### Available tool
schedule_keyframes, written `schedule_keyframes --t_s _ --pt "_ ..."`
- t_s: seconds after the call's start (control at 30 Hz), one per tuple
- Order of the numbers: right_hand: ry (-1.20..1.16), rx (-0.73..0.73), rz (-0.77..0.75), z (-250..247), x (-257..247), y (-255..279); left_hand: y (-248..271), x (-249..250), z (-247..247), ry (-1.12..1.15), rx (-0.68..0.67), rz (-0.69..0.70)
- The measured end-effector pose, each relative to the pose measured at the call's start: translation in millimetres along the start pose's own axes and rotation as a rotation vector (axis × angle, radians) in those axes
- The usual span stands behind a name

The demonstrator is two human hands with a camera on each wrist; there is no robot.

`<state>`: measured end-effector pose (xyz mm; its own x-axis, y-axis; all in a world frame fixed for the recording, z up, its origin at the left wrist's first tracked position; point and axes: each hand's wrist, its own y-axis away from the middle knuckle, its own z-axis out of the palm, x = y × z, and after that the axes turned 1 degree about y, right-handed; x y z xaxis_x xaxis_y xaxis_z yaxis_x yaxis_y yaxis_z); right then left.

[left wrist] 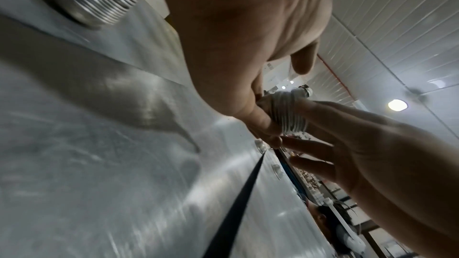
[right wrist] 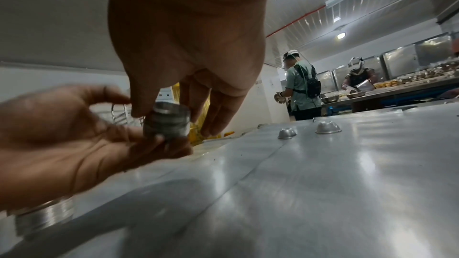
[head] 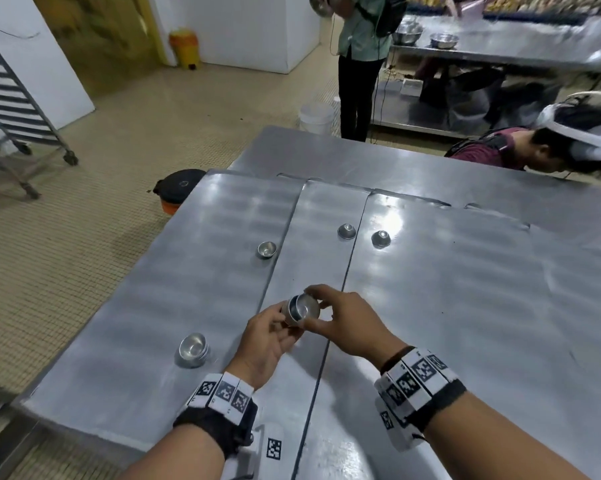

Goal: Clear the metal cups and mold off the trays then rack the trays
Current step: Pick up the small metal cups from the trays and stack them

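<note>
Both hands hold a nested stack of small metal cups (head: pixel 300 310) above the gap between two trays. My left hand (head: pixel 274 327) grips the stack from below and my right hand (head: pixel 330 313) pinches its rim from the right. The same stack (left wrist: pixel 288 113) (right wrist: pixel 167 125) shows between the fingers in both wrist views. Another stack of cups (head: pixel 193 349) stands on the left tray (head: pixel 202 271). A single upright cup (head: pixel 266 249) sits farther back on it. Two upside-down cups (head: pixel 346 231) (head: pixel 381 238) lie near the seam by the right tray (head: pixel 465 306).
A wheeled tray rack (head: pixel 11 109) stands on the floor at far left. A person (head: pixel 541 147) bends at the table's far right edge and another (head: pixel 361 64) stands behind. A black-and-orange object (head: pixel 176 188) lies on the floor by the table corner.
</note>
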<state>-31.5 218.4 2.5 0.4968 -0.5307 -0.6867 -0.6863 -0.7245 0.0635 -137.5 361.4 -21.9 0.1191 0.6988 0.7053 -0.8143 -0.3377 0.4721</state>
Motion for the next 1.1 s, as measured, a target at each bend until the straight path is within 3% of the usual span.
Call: schedule_keyframes --t_s 0.17,0.4,0.6,0.9,1.1 --pt "0.032 0.058 0.020 16 -1 3 0 -5 7 -0.009 0.010 0.020" --pt "-0.024 -0.051 0.088 12 2 -7 -7 4 -17 -0.104 0.133 0.042" --pt "0.082 -0.004 0.200 9 13 -77 -12 15 -44 -0.065 0.217 0.029" --pt "0.408 -0.101 0.086 44 -14 -203 -13 35 -56 -0.108 0.188 0.004" --pt "0.698 -0.167 0.078 67 -9 -243 -9 45 -64 -0.129 0.158 -0.029"
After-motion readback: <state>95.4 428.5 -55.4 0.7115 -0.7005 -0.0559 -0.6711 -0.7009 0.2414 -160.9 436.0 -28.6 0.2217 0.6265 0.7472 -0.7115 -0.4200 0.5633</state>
